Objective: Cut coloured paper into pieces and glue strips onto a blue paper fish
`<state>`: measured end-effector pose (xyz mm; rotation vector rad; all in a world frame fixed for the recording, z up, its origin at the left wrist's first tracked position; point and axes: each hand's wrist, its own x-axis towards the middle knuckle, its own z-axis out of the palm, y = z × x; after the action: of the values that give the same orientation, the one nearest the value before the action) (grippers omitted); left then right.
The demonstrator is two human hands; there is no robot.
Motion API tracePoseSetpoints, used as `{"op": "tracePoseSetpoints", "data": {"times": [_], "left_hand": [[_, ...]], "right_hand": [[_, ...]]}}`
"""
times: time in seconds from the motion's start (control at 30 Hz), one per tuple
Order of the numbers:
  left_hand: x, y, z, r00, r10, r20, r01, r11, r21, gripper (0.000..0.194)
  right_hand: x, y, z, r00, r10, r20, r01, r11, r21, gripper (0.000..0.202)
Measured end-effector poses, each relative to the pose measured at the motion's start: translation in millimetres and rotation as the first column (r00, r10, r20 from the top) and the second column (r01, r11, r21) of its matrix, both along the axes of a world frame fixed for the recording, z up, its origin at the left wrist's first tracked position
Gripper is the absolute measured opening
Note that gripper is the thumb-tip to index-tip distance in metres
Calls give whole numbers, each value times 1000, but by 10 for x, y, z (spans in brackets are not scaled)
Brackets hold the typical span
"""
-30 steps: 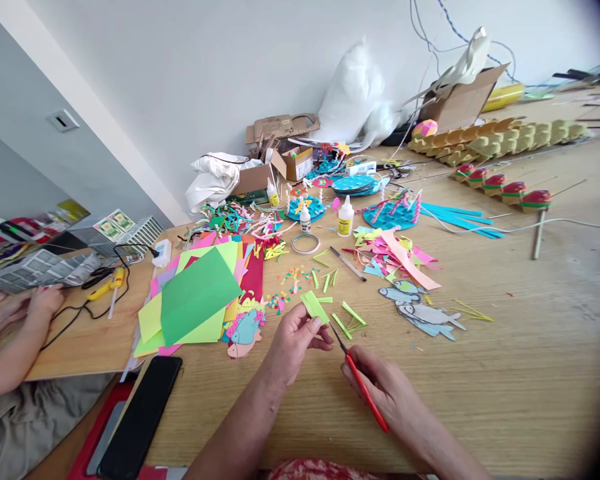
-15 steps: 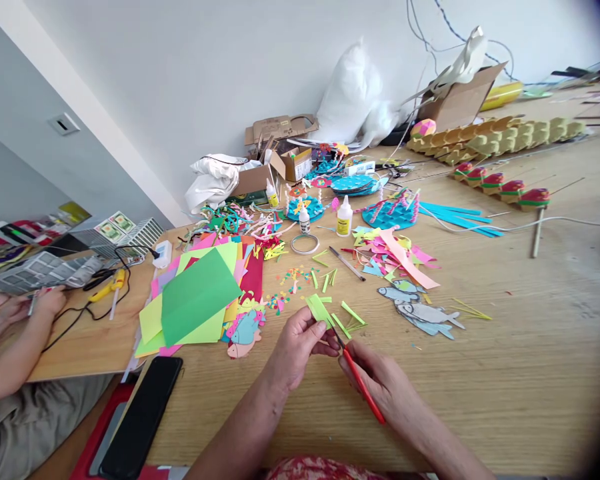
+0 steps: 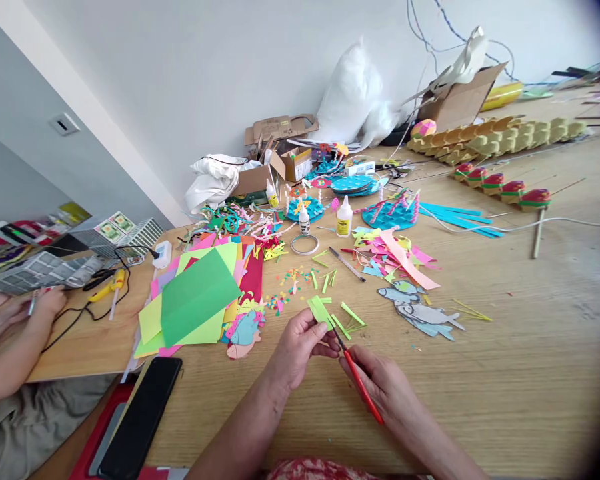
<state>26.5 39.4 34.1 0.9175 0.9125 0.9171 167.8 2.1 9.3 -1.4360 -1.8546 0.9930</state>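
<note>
Between thumb and fingers, my left hand (image 3: 300,345) pinches a small light-green paper piece (image 3: 320,312). My right hand (image 3: 377,380) is closed around red-handled scissors (image 3: 361,385), whose dark blades meet the paper's right edge near my left fingertips. How far the blades are apart I cannot make out. On the table just beyond lie several narrow green paper strips (image 3: 351,311). Tiny coloured paper bits (image 3: 279,303) are scattered left of the strips, and a pen (image 3: 347,264) lies behind them. Cut-out paper fish (image 3: 425,312) rest to the right of my hands.
Stacked coloured paper (image 3: 200,293) and a black phone (image 3: 143,417) are on the left. Glue bottles (image 3: 345,219), a tape roll (image 3: 305,245) and paper scraps (image 3: 395,253) stand or lie farther back. Another person's hands (image 3: 45,303) work at the far left beside a yellow glue gun (image 3: 107,288).
Almost nothing differs. The scissors and the green paper have shifted very slightly; both hands keep their hold.
</note>
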Motion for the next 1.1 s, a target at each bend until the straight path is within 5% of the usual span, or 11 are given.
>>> {"op": "tracePoseSetpoints", "data": {"times": [0.23,0.6,1.1], "left_hand": [[-11,32,31,990,87,-109,-77,993,89,24],[26,-16,30,996,15,-84,-10,999,53,21],[6,-26,-16,999,9,-42,-9,1000,-7,24]], "right_hand": [[-3,-5,-16,1000,-7,-11,7,1000,5,35],[16,7,1,998,33,-56,-37,997,-74,36],[34,-5,-19,1000,13,19,-13,1000,-7,40]]}}
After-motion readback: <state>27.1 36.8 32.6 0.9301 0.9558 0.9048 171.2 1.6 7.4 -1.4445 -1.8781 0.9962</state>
